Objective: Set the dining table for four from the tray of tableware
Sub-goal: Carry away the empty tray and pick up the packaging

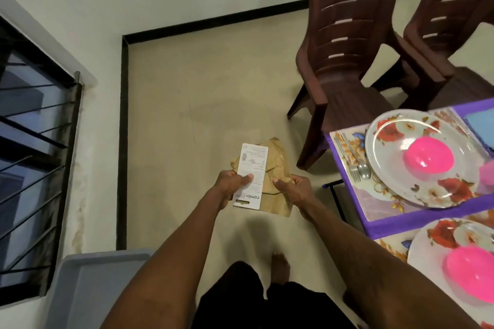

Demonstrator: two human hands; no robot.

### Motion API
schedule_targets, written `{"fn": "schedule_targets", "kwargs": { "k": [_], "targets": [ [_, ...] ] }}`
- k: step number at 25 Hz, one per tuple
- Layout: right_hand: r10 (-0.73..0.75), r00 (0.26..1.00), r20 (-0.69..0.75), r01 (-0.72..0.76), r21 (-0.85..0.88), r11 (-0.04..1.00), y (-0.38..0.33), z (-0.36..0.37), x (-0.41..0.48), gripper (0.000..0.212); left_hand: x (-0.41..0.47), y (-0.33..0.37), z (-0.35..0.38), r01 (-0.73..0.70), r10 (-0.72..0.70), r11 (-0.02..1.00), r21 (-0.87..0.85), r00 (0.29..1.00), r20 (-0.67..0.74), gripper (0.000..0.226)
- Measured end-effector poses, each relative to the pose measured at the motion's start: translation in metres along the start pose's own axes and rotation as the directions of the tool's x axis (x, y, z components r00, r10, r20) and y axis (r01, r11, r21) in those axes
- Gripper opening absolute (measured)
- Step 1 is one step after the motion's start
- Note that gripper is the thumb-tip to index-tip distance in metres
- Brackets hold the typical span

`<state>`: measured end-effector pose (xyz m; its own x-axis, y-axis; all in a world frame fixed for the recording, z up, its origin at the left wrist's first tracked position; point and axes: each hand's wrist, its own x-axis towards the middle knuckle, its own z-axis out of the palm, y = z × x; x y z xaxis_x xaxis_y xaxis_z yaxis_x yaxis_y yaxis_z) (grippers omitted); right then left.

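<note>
I stand beside the table, holding things out over the floor. My left hand (234, 181) pinches a white printed card (251, 176) with its thumb on top. My right hand (292, 188) grips a brown paper bag (275, 163) that lies partly behind the card. At the right, the table (417, 218) with a purple cloth carries two floral plates, one farther (395, 147) and one nearer (433, 238), each holding a pink bowl, the farther bowl (427, 159) and the nearer bowl (473, 275). A fork and spoon (355, 160) lie left of the far plate.
Two dark brown plastic chairs, one (344, 61) and another (451, 21), stand beyond the table. A barred window (29, 155) fills the left wall. A grey-blue surface (88, 288) sits at lower left. My bare foot (280, 267) is on the beige floor.
</note>
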<state>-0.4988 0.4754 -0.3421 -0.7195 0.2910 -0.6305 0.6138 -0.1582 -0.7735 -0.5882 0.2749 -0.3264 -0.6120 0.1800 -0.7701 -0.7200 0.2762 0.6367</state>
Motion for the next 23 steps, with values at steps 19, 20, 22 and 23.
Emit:
{"fn": "schedule_targets", "kwargs": {
  "k": [19,20,22,23],
  "targets": [
    [0.044,0.980,-0.195,-0.025,0.102,0.995,-0.295,0.154,0.315,0.028,0.279,0.369,-0.144,-0.081,0.069,0.990,0.112,0.992,0.108,0.023],
    [0.046,0.975,-0.215,-0.020,0.121,0.992,-0.307,0.156,0.334,0.023,0.295,0.388,-0.145,-0.085,0.070,0.988,0.126,0.990,0.119,0.024],
    [0.036,0.967,-0.251,0.001,0.147,0.989,-0.331,0.157,0.369,0.016,0.329,0.421,-0.145,-0.092,0.068,0.983,0.161,0.987,0.145,0.024],
    [0.037,0.963,-0.268,0.008,0.167,0.986,-0.343,0.157,0.386,0.016,0.347,0.438,-0.142,-0.092,0.063,0.979,0.180,0.985,0.160,0.023]
  ]
}}
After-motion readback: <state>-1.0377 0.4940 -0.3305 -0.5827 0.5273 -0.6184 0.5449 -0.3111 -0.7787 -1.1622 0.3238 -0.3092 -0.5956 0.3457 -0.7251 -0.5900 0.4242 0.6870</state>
